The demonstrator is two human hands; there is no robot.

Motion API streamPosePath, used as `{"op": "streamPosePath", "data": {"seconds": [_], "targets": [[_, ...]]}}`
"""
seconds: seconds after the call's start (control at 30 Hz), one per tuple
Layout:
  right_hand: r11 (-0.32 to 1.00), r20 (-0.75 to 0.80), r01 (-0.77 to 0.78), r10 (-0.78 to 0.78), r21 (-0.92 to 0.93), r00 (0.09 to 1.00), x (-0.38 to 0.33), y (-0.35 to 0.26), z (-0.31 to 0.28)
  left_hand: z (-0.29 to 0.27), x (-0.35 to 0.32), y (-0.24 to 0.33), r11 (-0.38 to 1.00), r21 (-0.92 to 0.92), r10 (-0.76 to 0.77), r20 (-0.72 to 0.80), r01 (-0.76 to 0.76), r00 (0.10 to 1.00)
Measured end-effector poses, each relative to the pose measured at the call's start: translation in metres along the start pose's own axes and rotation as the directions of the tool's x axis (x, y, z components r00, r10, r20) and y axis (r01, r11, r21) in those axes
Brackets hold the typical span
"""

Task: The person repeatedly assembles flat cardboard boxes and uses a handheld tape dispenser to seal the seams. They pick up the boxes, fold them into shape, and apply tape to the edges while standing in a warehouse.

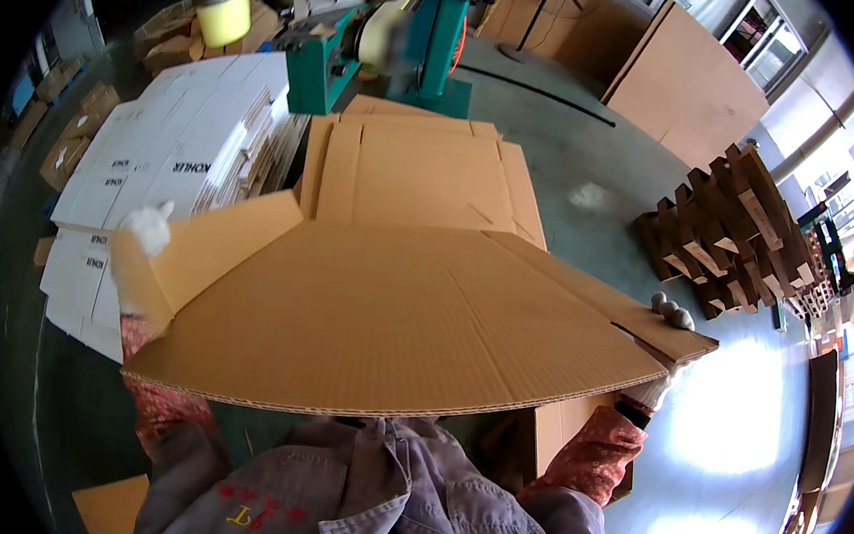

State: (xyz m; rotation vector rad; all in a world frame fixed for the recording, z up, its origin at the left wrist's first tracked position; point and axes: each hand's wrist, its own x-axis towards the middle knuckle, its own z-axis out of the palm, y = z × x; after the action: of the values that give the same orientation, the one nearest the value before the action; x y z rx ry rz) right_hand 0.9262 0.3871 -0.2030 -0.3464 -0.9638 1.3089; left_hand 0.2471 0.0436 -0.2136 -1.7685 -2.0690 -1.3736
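Note:
A large brown corrugated cardboard sheet (393, 315) spans the space in front of my body, its near edge curving across my chest. Its left flap (233, 242) is folded up, and my left hand (147, 232), in a white glove and slightly blurred, grips that flap's outer edge. At the opposite side, my right hand (672, 312) is closed on the sheet's right edge, gloved fingertips on top and the rest partly hidden beneath. Just beyond lies a stack of flat brown cardboard (424, 171), partly covered by the sheet.
Stacked white printed cartons (156, 145) stand to the left. Ahead is a green machine (443, 67) with a yellow bucket (223, 16) hanging nearby. Brown slotted cardboard pieces (731, 231) are piled at right, and big boards (687, 87) lean farther back.

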Motion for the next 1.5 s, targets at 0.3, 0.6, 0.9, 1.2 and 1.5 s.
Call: {"op": "streamPosePath", "data": {"seconds": [0.3,0.6,0.9,1.2,1.5], "targets": [[0.101,0.257,0.237,0.456,-0.966,0.852,-0.061,0.0,0.11,0.029,0.037,0.131,0.969,0.127,0.172,0.259,-0.21,0.951],[-0.157,0.143,0.533,0.867,-0.832,0.477,-0.094,-0.01,0.181,-0.009,-0.024,0.131,0.815,0.509,-0.167,0.663,-0.276,0.73],[-0.199,0.122,0.52,0.846,-0.831,0.519,-0.117,-0.002,0.211,-0.038,-0.031,0.16,0.751,0.61,-0.609,0.788,-0.252,0.09],[-0.257,0.179,0.559,0.774,-0.788,0.608,-0.127,0.003,0.217,-0.038,-0.098,0.129,0.796,0.467,-0.306,0.859,-0.384,0.411],[-0.055,0.158,0.501,0.915,-0.864,0.372,-0.185,-0.018,0.23,-0.062,-0.073,0.077,0.946,0.261,-0.082,0.765,-0.192,0.638]]}}
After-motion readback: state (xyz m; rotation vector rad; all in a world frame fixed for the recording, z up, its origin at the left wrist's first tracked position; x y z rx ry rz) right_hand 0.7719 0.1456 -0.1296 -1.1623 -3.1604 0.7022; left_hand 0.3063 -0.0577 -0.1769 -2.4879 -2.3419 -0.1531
